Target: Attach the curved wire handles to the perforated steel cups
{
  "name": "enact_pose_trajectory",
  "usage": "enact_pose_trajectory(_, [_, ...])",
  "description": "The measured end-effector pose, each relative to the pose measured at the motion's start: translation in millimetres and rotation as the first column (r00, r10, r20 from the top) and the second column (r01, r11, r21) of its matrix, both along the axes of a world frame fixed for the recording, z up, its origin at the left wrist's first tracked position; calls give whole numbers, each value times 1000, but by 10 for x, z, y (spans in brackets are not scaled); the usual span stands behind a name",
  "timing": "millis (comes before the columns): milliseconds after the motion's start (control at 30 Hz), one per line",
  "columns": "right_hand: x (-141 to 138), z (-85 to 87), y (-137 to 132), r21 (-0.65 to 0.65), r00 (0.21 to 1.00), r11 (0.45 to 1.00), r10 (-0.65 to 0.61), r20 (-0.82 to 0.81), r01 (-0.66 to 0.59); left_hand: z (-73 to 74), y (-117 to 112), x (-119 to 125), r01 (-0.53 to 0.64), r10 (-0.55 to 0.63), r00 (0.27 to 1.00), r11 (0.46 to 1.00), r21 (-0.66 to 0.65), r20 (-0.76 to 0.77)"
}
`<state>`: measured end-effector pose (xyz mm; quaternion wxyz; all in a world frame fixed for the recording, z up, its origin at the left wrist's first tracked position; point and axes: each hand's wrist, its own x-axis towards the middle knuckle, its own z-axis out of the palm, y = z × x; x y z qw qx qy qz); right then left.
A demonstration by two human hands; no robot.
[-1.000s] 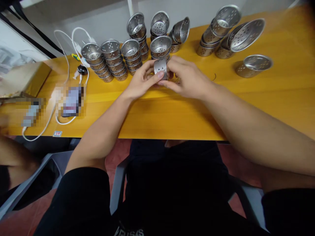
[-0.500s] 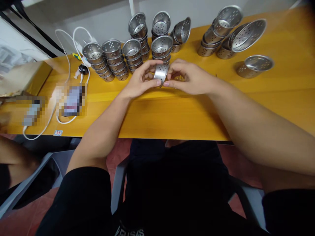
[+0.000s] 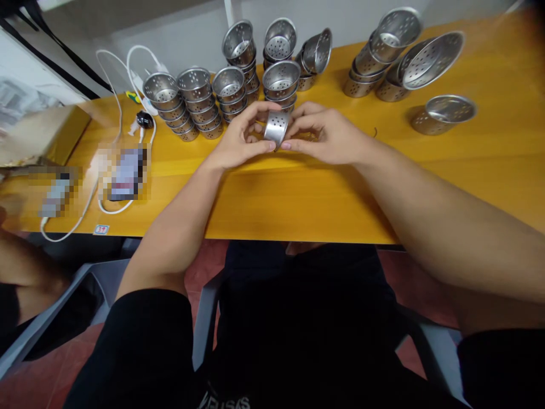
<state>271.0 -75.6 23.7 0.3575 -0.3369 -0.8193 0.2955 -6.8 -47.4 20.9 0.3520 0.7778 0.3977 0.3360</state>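
A small perforated metal cup point(image 3: 276, 128) is tipped on its side between my hands, a little above the table. My left hand point(image 3: 246, 136) grips its left edge, thumb below and fingers above. My right hand point(image 3: 326, 135) closes on its right edge with thumb and curled fingers; some of those fingertips are hidden behind the cup. Just beyond my hands rises a stack of like cups point(image 3: 281, 79), its lower part covered by my fingers.
More cup stacks point(image 3: 195, 102) line the back left. At the right are leaning stacks point(image 3: 385, 54) and a single cup point(image 3: 443, 115). Phones point(image 3: 126, 175) with white cables lie on the wooden table point(image 3: 298, 210), left of a cardboard box point(image 3: 63, 133). Another person's arm point(image 3: 29, 264) shows far left.
The cup has turned slightly in my fingers, so more of its perforated side shows. Both hands have stayed nearly in place; the view has shifted a little.
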Motion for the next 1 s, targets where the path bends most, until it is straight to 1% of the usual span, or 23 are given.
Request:
enact_pose_trajectory(100, [5,-42,55,33,1000,999,-11,-25,12,-1,-2,-6,6,-6,1000,1000,9,-18])
enact_pose_trajectory(233, [-4,-13,57,5,999,999,-48,-3,48,-9,2,0,-2,2,1000,1000,26,-16])
enact_pose_trajectory(300, [-6,7,48,-7,998,998,-62,1,62,-6,-1,2,-15,15,1000,1000,8,-8])
enact_pose_trajectory(367, [-4,13,47,-7,999,999,-44,-16,44,-9,3,-7,-16,16,1000,1000,-13,-7])
enact_pose_trajectory(433, [-1,13,50,10,999,999,-37,-33,38,-30,24,-30,-12,12,1000,1000,-1,-8])
enact_pose_trajectory(500, [7,23,45,53,996,995,-90,-6,90,-70,64,-64,-25,25,1000,1000,18,-8])
enact_pose_trajectory(600, [52,50,40,116,967,962,-253,35,248,-148,142,-114,-67,67,998,998,20,8])
enact_pose_trajectory(667, [122,45,71,112,944,941,-325,50,318,-185,182,-132,-77,76,997,997,24,24])
enact_pose_trajectory(733, [223,5,145,106,929,934,-352,115,341,-192,196,-130,-72,71,997,997,37,31])
enact_pose_trajectory(800, [332,-63,245,103,909,938,-346,234,331,-156,178,-116,-71,70,997,996,62,19])
enact_pose_trajectory(867, [420,-138,340,86,889,944,-328,320,318,-74,133,-102,-89,90,996,988,125,0])
enact_pose_trajectory(933, [470,-204,410,57,890,956,-290,351,289,42,72,-109,-119,125,992,968,223,-15])
enact_pose_trajectory(1000, [483,-255,450,54,908,967,-252,335,248,166,16,-156,-154,169,985,930,333,-17])
